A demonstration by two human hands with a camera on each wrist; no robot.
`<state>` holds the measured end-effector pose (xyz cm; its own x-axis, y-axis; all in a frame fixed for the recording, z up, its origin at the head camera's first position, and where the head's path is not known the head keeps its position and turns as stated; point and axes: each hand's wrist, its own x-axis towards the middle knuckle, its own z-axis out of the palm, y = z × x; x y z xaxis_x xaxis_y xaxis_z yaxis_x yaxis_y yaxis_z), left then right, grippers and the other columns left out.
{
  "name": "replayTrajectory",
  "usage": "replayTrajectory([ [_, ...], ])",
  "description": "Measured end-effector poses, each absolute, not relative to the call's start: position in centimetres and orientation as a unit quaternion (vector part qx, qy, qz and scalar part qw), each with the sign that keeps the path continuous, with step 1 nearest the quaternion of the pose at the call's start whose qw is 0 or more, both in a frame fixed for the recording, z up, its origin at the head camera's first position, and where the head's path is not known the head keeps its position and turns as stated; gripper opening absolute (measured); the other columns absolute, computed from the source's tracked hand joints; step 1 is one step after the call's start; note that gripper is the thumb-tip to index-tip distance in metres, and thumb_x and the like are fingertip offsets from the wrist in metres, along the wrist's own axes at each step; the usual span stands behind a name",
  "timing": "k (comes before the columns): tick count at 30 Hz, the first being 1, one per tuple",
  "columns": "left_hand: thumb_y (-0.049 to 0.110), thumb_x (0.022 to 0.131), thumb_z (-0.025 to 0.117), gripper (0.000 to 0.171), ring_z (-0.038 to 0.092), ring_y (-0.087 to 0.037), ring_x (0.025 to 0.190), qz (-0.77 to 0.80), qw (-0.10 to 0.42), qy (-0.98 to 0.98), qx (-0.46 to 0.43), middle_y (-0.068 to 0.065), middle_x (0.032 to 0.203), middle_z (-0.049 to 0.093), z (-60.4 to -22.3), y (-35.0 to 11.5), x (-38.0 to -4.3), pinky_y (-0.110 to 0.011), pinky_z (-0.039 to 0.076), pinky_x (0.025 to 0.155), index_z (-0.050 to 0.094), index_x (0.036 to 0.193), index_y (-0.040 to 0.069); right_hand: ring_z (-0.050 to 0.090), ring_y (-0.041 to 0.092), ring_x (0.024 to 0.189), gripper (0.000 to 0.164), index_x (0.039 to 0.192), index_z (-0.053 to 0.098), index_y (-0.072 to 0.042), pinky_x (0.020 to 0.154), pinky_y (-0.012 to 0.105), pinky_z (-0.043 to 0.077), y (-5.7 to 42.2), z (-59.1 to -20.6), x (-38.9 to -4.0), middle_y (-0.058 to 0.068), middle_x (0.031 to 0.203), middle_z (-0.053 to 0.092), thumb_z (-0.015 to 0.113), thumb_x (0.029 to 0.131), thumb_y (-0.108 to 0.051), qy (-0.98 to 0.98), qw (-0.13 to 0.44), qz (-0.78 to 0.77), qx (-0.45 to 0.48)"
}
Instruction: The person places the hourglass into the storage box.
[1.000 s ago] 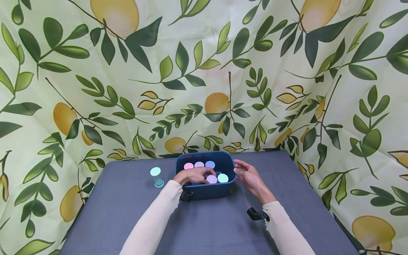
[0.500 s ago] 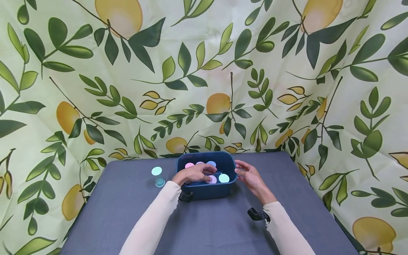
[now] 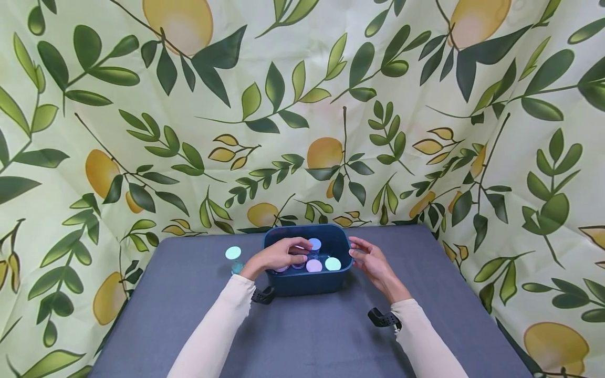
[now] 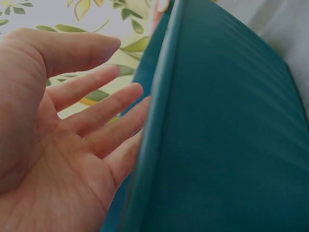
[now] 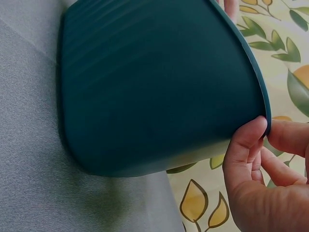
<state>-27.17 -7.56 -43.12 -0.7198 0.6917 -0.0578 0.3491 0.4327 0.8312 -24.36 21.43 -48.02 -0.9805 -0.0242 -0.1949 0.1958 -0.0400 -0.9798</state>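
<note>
A dark blue plastic bin [image 3: 307, 284] holds several small sand timers, upright with coloured round caps. Among them are a blue-capped timer [image 3: 314, 244], a lilac one [image 3: 314, 266] and a mint one [image 3: 333, 264]. My left hand [image 3: 278, 255] is above the bin's left part, hiding some of the timers. In the left wrist view its fingers [image 4: 104, 121] stretch over the rim, with nothing in them. At the bin's right end, my right hand [image 3: 376, 265] pinches the rim between thumb [image 5: 246, 145] and fingers.
A teal sand timer [image 3: 233, 254] stands on the grey tabletop [image 3: 189, 294] left of the bin, partly behind the left wrist. Behind the table hangs a lemon-and-leaf patterned cloth [image 3: 283, 157]. Both wrists wear black bands [image 3: 384, 318].
My left hand has lifted from among the timers and moved left, uncovering the lilac and blue caps. My right hand stays at the bin's rim.
</note>
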Motion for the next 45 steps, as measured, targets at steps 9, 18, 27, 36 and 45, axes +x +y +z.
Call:
replayTrajectory([
  [9,0.016,0.097,0.06,0.042,0.055,-0.035,0.128,0.445,0.169,0.817,0.326,-0.022,0.137,0.055,-42.7,-9.3,-26.1,-0.045,0.046,0.106,0.052,0.135,-0.001,0.055,0.014,0.098,0.047,0.144,0.047,-0.011,0.081,0.025,0.051,21.4,-48.1,-24.4,0.004,0.12,0.05,0.056,0.098,-0.01,0.689,0.076,-0.718,0.063],
  [18,0.013,0.095,0.061,0.035,0.057,-0.038,0.124,0.475,0.128,0.812,0.315,-0.018,0.132,0.06,-42.2,-10.8,-24.8,-0.045,0.048,0.104,0.058,0.13,0.007,0.054,0.012,0.095,0.047,0.145,0.047,-0.011,0.084,0.028,0.049,21.5,-47.9,-24.3,0.004,0.119,0.05,0.057,0.098,-0.011,0.693,0.075,-0.714,0.064],
  [27,0.01,0.094,0.063,0.033,0.059,-0.038,0.121,0.497,0.084,0.818,0.276,-0.018,0.126,0.064,-42.1,-12.6,-23.7,-0.041,0.051,0.1,0.061,0.127,0.006,0.055,0.012,0.095,0.048,0.145,0.046,-0.01,0.079,0.025,0.05,21.5,-48.0,-24.3,0.004,0.119,0.049,0.056,0.098,-0.009,0.682,0.081,-0.725,0.059],
  [36,0.015,0.095,0.063,0.032,0.061,-0.03,0.119,0.508,0.031,0.829,0.231,-0.019,0.126,0.064,-42.5,-14.7,-23.4,-0.047,0.05,0.101,0.061,0.125,0.005,0.054,0.016,0.101,0.046,0.144,0.047,-0.013,0.083,0.026,0.05,21.4,-48.1,-24.5,0.004,0.122,0.049,0.055,0.099,-0.01,0.692,0.078,-0.715,0.067],
  [45,0.01,0.095,0.062,0.03,0.061,-0.034,0.116,0.524,-0.008,0.833,0.176,-0.02,0.124,0.065,-42.1,-15.8,-22.2,-0.049,0.051,0.098,0.061,0.124,0.0,0.055,0.012,0.096,0.047,0.145,0.046,-0.011,0.083,0.027,0.049,21.5,-48.2,-24.5,0.003,0.12,0.049,0.056,0.099,-0.011,0.689,0.082,-0.718,0.059],
])
